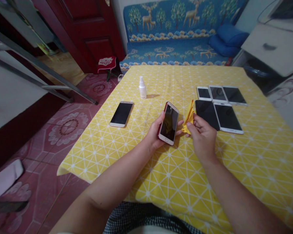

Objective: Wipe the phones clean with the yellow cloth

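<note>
My left hand [153, 131] holds a smartphone in a red case [169, 123], its dark screen facing up. My right hand [202, 138] pinches a yellow cloth [188, 118] close to the phone's right edge. On the yellow patterned tablecloth [92, 156], a white spray bottle [142, 87] stands beyond my hands. A gold-edged smartphone [121, 114] lies to the left. Several phones lie screen-up to the right, including a white one [204, 93], a large silver-framed one [228, 118] and a black one [206, 113], which sits nearest my right hand.
The table's near-left edge drops to pink patterned floor tiles [63, 143]. A blue deer-print sofa [173, 42] lies beyond the far edge, with a dark red door [80, 29] at back left. A white drawer unit [273, 45] stands at right.
</note>
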{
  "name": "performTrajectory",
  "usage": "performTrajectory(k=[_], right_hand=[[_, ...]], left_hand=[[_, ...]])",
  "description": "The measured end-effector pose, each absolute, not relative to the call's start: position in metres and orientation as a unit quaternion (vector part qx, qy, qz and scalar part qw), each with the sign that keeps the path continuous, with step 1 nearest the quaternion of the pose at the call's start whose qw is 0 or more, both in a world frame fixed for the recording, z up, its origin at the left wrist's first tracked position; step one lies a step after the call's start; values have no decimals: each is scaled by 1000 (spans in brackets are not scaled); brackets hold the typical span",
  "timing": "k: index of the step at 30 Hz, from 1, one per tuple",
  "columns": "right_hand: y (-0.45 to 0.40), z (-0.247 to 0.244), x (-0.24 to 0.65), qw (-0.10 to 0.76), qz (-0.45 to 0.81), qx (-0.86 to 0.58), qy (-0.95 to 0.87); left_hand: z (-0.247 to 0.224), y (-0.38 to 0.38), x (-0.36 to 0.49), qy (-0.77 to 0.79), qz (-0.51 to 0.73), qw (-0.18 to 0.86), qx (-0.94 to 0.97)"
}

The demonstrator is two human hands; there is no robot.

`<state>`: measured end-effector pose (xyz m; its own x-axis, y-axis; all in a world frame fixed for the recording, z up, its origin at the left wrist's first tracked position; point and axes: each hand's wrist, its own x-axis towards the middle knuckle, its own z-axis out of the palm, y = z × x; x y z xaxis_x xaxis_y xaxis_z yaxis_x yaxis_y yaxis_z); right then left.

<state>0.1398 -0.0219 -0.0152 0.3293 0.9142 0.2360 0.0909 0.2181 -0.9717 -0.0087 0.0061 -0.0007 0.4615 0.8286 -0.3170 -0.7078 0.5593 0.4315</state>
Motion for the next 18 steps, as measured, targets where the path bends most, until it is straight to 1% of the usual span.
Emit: performTrajectory(k=[3,5,11,14,18], right_hand=[[-22,-17,140,614,316,-532,-490],[-24,-20,139,593,285,-523,-542],[-31,-23,136,471,161,-445,-745],[-31,-21,137,434,120,-437,-778],[-29,-22,141,415,87,-453,-784]], left_hand=[[-2,9,-10,262,428,860,94],[-5,11,-9,277,416,862,88],[-12,17,-8,297,418,855,81],[-11,17,-8,304,430,846,85],[-9,16,-8,309,423,846,100]])
